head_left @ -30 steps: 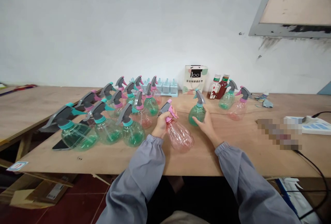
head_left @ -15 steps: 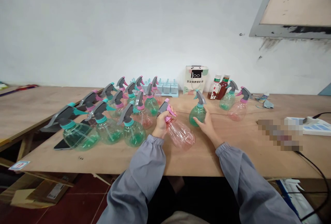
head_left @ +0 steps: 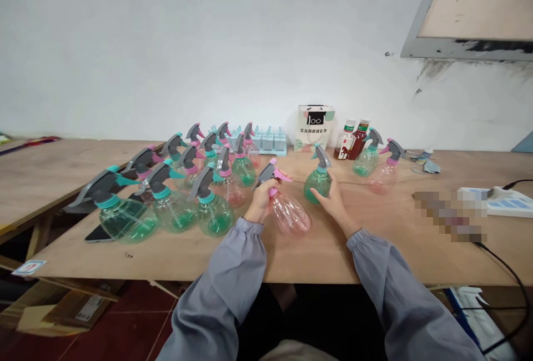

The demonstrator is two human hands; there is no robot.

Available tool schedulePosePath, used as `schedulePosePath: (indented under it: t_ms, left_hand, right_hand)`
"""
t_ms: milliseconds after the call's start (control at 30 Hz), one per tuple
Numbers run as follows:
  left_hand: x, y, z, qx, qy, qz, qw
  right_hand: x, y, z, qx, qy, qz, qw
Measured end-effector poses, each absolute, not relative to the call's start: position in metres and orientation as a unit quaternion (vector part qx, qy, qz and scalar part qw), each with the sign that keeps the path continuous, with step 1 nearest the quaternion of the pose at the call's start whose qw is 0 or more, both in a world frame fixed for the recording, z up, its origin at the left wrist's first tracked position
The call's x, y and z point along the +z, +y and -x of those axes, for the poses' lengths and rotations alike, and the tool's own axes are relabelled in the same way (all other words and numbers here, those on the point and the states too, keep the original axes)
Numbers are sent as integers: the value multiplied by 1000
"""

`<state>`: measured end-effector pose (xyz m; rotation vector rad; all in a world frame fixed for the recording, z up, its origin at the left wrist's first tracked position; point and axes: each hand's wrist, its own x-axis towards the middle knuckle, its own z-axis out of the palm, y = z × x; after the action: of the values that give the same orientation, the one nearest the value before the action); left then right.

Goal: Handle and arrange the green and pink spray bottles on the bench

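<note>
My left hand [head_left: 262, 199] is wrapped round the neck of a pink spray bottle [head_left: 290, 215], whose round body leans toward the lower right. Around the side of a green spray bottle [head_left: 317, 185] my right hand [head_left: 332, 195] has its fingers closed; that bottle stands upright on the table [head_left: 333, 255]. To the left stand several more green and pink spray bottles in rows, among them a green one [head_left: 216, 217] nearest my left forearm. Farther right, a green bottle [head_left: 365, 161] and a pink bottle [head_left: 382, 176] stand side by side.
At the wall are a light blue mould tray [head_left: 272, 143], a printed paper bag [head_left: 314, 128] and two bottles of red-brown liquid [head_left: 358, 141]. A power strip [head_left: 503, 202] with a black cable lies at the right. A dark phone [head_left: 99, 233] lies at the left.
The pink bottle in my left hand has tilted slightly, its body moving a little left and its spray head turning right. My right hand and the green bottle look unchanged.
</note>
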<state>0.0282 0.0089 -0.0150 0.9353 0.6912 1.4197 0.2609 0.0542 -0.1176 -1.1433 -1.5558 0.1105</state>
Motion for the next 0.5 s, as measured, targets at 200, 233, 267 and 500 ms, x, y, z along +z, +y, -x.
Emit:
schedulePosePath:
  t_ms: [200,233,267,500]
  left_hand:
    - [-20,9,-31,654,302,-430,544]
    - [-21,8,-31,656,299,-439,535]
    - [-22,8,-31,652,303,-451,529]
    - [-24,16,-33,627,454,-544,324]
  right_hand:
    - [-119,57,-261,46,-659,489,570]
    - [-119,57,-261,47,-658,488,572]
    - [-119,58,-260,49,-657,488,573]
    - [-115,52,-260,68,-656,490,570]
